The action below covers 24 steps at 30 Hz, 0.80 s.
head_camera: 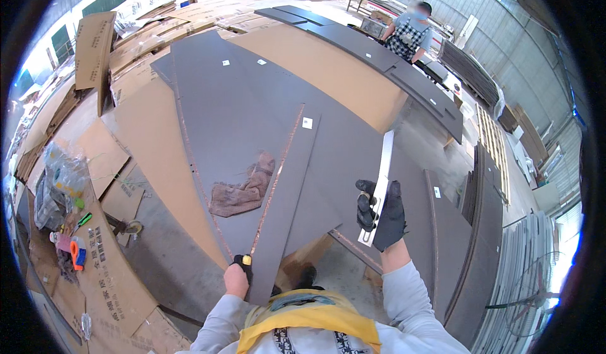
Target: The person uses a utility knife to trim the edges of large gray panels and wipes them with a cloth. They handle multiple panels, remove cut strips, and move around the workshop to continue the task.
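In my right hand [388,212], which wears a black glove, is a long flat silver metal bar [386,160] with slots near its lower end. The bar points away from me above the dark panels. My left hand [240,271], gloved in black, closes around a small yellow object [246,260] at the near end of a narrow dark grey board [296,174]. The board has a raw chipboard edge and a white label [307,123]; it lies on a larger dark panel [227,103]. Left of the board a crumpled brown cloth [246,186] rests on that panel.
Brown cardboard [156,122] lies under the panels. More dark panels [341,39] lie at the far right, with a person [409,32] beyond. Upright panels [485,202] and a fan [532,297] stand right. An orange-and-blue tool [77,254] sits on cardboard at left.
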Each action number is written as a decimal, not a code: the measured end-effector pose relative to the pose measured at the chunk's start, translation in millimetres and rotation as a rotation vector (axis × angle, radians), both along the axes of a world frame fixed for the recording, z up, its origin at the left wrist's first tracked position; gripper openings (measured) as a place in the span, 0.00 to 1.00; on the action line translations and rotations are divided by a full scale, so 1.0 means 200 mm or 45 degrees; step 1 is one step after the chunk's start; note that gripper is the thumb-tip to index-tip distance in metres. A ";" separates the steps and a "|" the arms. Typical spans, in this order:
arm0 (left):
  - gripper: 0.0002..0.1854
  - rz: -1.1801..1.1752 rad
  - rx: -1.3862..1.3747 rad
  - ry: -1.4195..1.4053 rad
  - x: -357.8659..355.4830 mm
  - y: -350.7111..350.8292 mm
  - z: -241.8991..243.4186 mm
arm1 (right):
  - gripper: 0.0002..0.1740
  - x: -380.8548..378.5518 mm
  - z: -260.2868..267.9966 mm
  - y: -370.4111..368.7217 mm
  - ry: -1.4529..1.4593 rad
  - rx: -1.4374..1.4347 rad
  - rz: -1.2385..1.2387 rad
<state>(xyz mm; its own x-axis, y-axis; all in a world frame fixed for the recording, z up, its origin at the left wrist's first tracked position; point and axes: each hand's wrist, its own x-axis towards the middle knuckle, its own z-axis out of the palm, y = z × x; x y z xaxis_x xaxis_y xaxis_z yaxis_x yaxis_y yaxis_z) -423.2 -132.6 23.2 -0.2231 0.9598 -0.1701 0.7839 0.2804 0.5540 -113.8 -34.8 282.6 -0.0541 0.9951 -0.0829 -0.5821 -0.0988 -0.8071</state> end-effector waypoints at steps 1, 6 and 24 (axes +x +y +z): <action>0.10 0.001 -0.011 0.002 -0.02 0.00 0.00 | 0.35 -0.01 0.00 0.00 -0.026 -0.030 -0.016; 0.08 -0.066 -0.057 0.096 -0.12 -0.02 0.01 | 0.21 0.05 0.02 -0.05 -0.201 0.021 -0.196; 0.08 -0.181 0.867 0.127 0.06 0.28 0.28 | 0.11 0.22 0.32 0.34 -0.202 0.395 -0.686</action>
<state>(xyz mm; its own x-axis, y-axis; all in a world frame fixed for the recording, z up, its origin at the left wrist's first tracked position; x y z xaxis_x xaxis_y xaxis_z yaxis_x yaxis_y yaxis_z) -410.9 -76.3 78.5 -0.0706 0.8668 0.4937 0.8435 -0.2124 0.4934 -69.6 33.6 347.4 0.4494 0.8583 0.2477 -0.3561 0.4264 -0.8315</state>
